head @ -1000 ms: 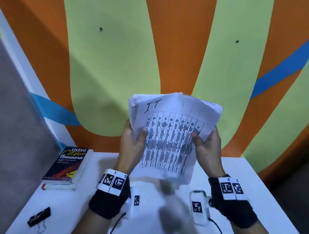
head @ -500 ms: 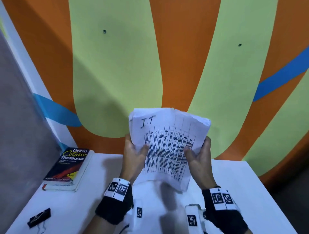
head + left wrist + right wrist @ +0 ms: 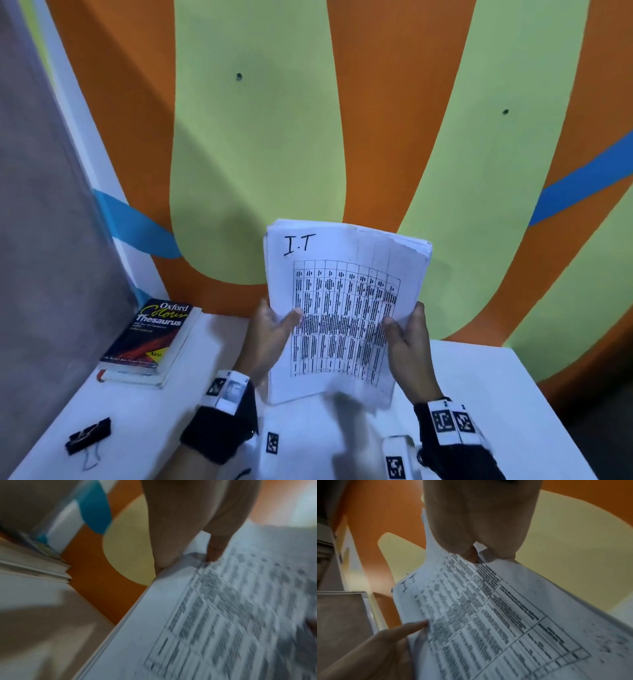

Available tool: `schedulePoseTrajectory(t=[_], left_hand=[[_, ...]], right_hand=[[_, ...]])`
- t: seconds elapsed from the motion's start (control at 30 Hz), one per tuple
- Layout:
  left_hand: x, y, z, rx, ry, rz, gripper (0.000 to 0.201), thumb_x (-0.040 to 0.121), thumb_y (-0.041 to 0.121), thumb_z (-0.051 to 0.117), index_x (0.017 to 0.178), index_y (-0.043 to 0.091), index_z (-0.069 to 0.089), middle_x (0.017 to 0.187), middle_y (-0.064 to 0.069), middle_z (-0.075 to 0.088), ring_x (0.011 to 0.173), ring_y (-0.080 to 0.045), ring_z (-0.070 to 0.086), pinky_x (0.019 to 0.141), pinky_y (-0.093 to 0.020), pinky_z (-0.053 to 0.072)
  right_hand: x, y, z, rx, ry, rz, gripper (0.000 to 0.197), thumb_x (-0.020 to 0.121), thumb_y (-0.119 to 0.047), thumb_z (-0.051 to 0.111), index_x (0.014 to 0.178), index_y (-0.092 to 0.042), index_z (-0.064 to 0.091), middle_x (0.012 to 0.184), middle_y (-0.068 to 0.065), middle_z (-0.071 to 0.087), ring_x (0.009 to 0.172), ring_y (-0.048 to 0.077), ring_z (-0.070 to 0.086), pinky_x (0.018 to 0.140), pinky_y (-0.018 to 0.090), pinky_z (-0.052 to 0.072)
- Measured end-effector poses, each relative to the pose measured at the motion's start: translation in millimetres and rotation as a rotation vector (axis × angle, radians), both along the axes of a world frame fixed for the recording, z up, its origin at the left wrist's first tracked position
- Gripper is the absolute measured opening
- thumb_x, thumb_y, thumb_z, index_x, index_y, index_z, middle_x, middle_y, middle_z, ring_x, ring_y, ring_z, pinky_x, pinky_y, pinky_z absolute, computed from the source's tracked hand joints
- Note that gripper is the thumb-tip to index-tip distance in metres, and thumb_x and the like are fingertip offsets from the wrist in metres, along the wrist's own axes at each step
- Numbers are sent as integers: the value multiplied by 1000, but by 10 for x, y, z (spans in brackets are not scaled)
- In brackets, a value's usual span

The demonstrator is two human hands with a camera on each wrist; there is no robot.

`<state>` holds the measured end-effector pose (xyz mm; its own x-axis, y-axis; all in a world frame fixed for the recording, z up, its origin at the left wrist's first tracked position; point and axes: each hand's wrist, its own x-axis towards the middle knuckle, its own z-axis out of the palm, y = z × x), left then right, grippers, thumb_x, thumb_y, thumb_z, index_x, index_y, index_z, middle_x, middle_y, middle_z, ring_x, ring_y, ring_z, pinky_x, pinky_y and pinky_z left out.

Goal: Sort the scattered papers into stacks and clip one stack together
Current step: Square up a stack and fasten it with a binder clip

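Note:
A stack of white papers (image 3: 342, 308) stands upright over the white table (image 3: 496, 383), its lower edge blurred near the tabletop. The top sheet bears a printed table and a handwritten "I.T". My left hand (image 3: 274, 329) grips the stack's left edge, thumb on the front. My right hand (image 3: 407, 335) grips the right edge the same way. The left wrist view shows the stack of papers (image 3: 214, 615) under my left hand (image 3: 192, 547). In the right wrist view the papers (image 3: 496, 615) run from my right hand (image 3: 479, 534) down toward the left thumb. A black binder clip (image 3: 89, 437) lies at the table's front left.
An Oxford Colour Thesaurus book (image 3: 154, 337) lies on a second book at the table's back left. The orange, green and blue painted wall (image 3: 274, 154) rises right behind the table. A grey panel (image 3: 41, 257) closes off the left side.
Both hands have drawn closer together and lower, and the loose, fanned sheets have squared up into a tighter stack, now down near the tabletop.

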<state>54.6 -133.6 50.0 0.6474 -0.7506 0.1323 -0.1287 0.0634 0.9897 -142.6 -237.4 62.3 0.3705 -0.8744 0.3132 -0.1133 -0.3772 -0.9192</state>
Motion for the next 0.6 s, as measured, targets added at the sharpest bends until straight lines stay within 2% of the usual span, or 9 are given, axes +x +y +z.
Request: schedulePoseTrajectory(t=[0.1, 0.2, 0.27, 0.3, 0.37, 0.4, 0.43, 0.53, 0.6], left_hand=[[218, 392, 168, 36, 28, -131, 23, 83, 31, 69, 101, 17, 65, 93, 9, 71, 81, -9, 66, 70, -18, 52], [404, 707, 278, 142, -173, -2, 60, 71, 66, 66, 89, 9, 63, 75, -9, 58, 69, -15, 48, 60, -35, 44], [445, 866, 422, 62, -213, 119, 64, 72, 56, 64, 89, -5, 61, 68, -11, 52, 63, -16, 44, 59, -31, 37], [446, 930, 536, 41, -220, 164, 59, 72, 48, 62, 84, -9, 59, 65, -10, 50, 61, -16, 44, 58, -30, 35], [494, 1103, 778, 19, -243, 223, 47, 74, 40, 63, 70, -6, 56, 54, -4, 51, 50, -14, 44, 54, -24, 36], [541, 1170, 869, 22, -274, 260, 39, 79, 33, 65, 60, 2, 52, 45, 7, 50, 41, -5, 42, 49, -18, 36], [603, 1271, 954, 35, -307, 319, 39, 85, 22, 66, 53, 10, 45, 35, 10, 48, 34, -1, 41, 43, -13, 34], [818, 1479, 1158, 9, -372, 462, 46, 89, 8, 60, 51, 21, 38, 34, 19, 49, 31, 2, 40, 35, -7, 27], [956, 1630, 1228, -11, -442, 513, 40, 88, 8, 60, 54, 19, 42, 37, 15, 51, 34, 0, 40, 38, -9, 29]], right_hand=[[146, 41, 147, 5, -40, 100, 44, 95, 0, 47, 136, -12, 35, 114, 5, 59, 99, 10, 57, 88, 21, 44], [396, 163, 308, -15, -75, 240, 42, 94, 3, 48, 130, -19, 42, 114, -3, 61, 102, 6, 59, 91, 22, 45], [608, 249, 372, -22, -84, 281, 37, 93, -1, 52, 118, -28, 49, 109, 10, 61, 104, 23, 58, 93, 36, 45], [712, 269, 382, -21, -92, 291, 33, 93, -4, 54, 111, -31, 50, 107, 16, 60, 99, 25, 59, 90, 41, 46], [956, 334, 387, -12, -108, 326, 26, 93, -5, 56, 111, -23, 50, 103, 8, 62, 92, 10, 60, 83, 32, 47], [1071, 357, 365, -6, -99, 332, 26, 92, -7, 57, 115, -16, 49, 103, 3, 62, 91, 7, 60, 81, 27, 48], [1212, 395, 303, 11, -67, 329, 28, 91, -10, 59, 117, -11, 47, 99, 3, 62, 88, 10, 60, 78, 27, 48], [1533, 609, -7, 36, 224, 303, 23, 89, -17, 62, 105, -12, 46, 84, 3, 57, 78, 20, 56, 74, 32, 43], [1737, 920, -285, -62, 500, 457, 23, 88, -22, 62, 106, -11, 51, 91, 9, 60, 84, 24, 57, 72, 29, 40]])
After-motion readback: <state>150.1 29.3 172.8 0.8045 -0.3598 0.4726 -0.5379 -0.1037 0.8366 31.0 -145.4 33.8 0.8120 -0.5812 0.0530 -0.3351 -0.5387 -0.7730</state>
